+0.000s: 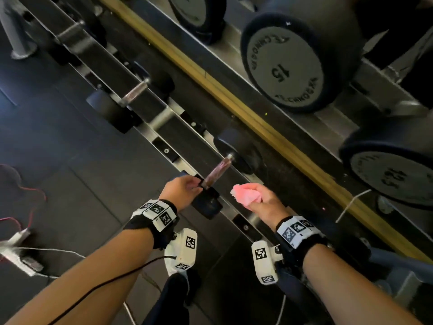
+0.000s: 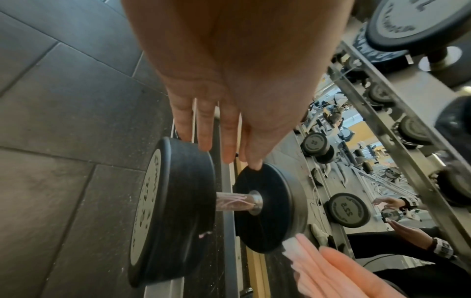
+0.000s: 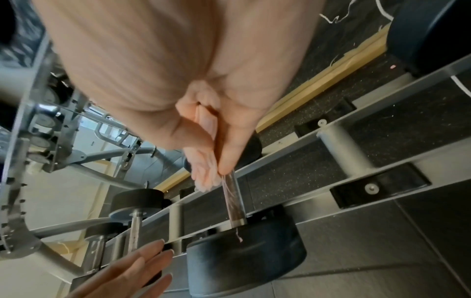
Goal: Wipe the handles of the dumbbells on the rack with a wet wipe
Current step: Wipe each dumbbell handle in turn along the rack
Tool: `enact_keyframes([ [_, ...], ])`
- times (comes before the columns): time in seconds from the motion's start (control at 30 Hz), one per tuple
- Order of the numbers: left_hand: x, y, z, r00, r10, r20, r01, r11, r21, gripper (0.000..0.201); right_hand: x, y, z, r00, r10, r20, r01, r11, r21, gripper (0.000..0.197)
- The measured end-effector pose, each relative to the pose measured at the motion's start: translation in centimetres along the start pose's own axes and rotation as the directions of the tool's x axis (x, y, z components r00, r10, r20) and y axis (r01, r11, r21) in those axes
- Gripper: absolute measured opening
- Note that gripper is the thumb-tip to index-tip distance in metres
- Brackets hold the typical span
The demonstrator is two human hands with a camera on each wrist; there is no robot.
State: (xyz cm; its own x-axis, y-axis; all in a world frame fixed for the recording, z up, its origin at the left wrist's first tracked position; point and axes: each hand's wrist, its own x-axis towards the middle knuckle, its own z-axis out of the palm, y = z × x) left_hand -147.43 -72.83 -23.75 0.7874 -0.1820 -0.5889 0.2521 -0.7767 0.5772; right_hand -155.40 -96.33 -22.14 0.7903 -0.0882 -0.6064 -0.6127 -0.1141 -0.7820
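Note:
A small black dumbbell point(image 1: 208, 202) lies across the lower rack rails, its metal handle point(image 1: 216, 172) bare, with thin pink streaks on it in the left wrist view point(image 2: 237, 201). My left hand point(image 1: 194, 185) reaches over the near weight head, fingers straight point(image 2: 203, 131), tips at the two heads. My right hand point(image 1: 251, 198) hovers just right of the handle, apart from it, and grips a bunched pink wet wipe point(image 1: 246, 194). In the right wrist view the wipe point(image 3: 206, 161) is pinched between thumb and fingers just above the handle point(image 3: 233, 199).
Two more small dumbbells point(image 1: 133, 92) point(image 1: 70, 31) lie further left on the same rack. Large dumbbells marked 15 point(image 1: 283, 69) and 12.5 point(image 1: 393, 177) sit on the upper tier. A yellow wooden strip point(image 1: 234, 97) runs behind. Cables and a power strip point(image 1: 18, 252) lie on the floor at left.

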Motion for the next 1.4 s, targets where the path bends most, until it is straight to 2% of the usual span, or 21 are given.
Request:
enact_keyframes([
  [0.13,3.1,-2.3,-0.1,1.0,-0.024,-0.012,0.024,1.0,-0.004,0.031,4.8,1.3,3.8,0.995,0.063,-0.082,-0.055,0.994,0.098,0.017],
  [0.27,5.4,-3.9,1.2,0.996,-0.042,-0.072,0.038,0.998,-0.054,0.036,8.4,3.5,5.5,0.986,0.092,-0.139,-0.073,0.988,0.137,0.01],
  [0.43,7.1,-5.2,2.1,0.991,-0.045,-0.124,0.028,0.99,-0.137,0.035,11.4,3.8,6.7,0.975,0.185,-0.122,-0.122,0.908,0.401,0.011],
  [0.5,7.5,-5.0,2.2,0.989,-0.018,-0.146,-0.003,0.99,-0.144,0.032,11.8,3.2,6.6,0.971,0.196,-0.134,-0.132,0.915,0.381,0.015],
  [0.6,7.4,-3.3,2.0,0.985,0.093,-0.143,-0.112,0.984,-0.136,0.031,11.6,2.1,6.3,0.995,0.084,-0.061,-0.068,0.969,0.237,0.014],
  [0.7,7.3,-1.4,2.0,0.98,0.138,-0.143,-0.162,0.972,-0.173,0.026,11.5,0.7,6.1,0.999,0.033,0.008,-0.034,0.99,0.138,0.016],
  [0.8,7.4,-0.2,1.9,0.981,0.106,-0.16,-0.141,0.963,-0.23,0.009,11.6,-0.6,5.9,0.998,0.032,0.059,-0.039,0.992,0.122,0.015],
  [0.87,7.6,0.2,2.0,0.984,0.055,-0.17,-0.103,0.953,-0.286,0.019,11.6,-0.9,5.6,0.997,0.014,0.075,-0.022,0.993,0.114,0.019],
  [0.93,7.8,0.5,1.8,0.985,0.0,-0.171,-0.072,0.908,-0.413,0.02,11.8,-0.9,5.3,0.998,0.02,0.053,-0.027,0.991,0.131,0.025],
  [1.03,8.1,0.6,1.4,0.982,-0.038,-0.184,-0.064,0.853,-0.518,0.014,11.9,-0.4,5.1,1.0,-0.015,0.012,0.013,0.993,0.117,0.009],
  [1.1,8.4,0.3,1.2,0.983,-0.03,-0.181,-0.07,0.851,-0.52,0.013,11.8,-0.2,5.1,0.999,-0.033,0.006,0.033,0.995,0.089,0.01],
  [1.2,8.8,0.0,1.2,0.985,-0.016,-0.169,-0.07,0.87,-0.487,0.014,12.2,0.0,5.6,1.0,0.017,-0.017,-0.014,0.987,0.16,0.023],
  [1.3,8.8,-0.2,1.4,0.99,-0.005,-0.139,-0.064,0.873,-0.483,0.017,12.7,-0.2,5.9,0.996,-0.004,-0.089,0.004,1.0,0.003,0.015],
  [1.4,8.5,-0.5,1.6,0.985,0.038,-0.17,-0.115,0.872,-0.475,0.03,12.8,-0.3,6.2,0.993,0.003,-0.116,-0.002,1.0,0.006,0.006],
])
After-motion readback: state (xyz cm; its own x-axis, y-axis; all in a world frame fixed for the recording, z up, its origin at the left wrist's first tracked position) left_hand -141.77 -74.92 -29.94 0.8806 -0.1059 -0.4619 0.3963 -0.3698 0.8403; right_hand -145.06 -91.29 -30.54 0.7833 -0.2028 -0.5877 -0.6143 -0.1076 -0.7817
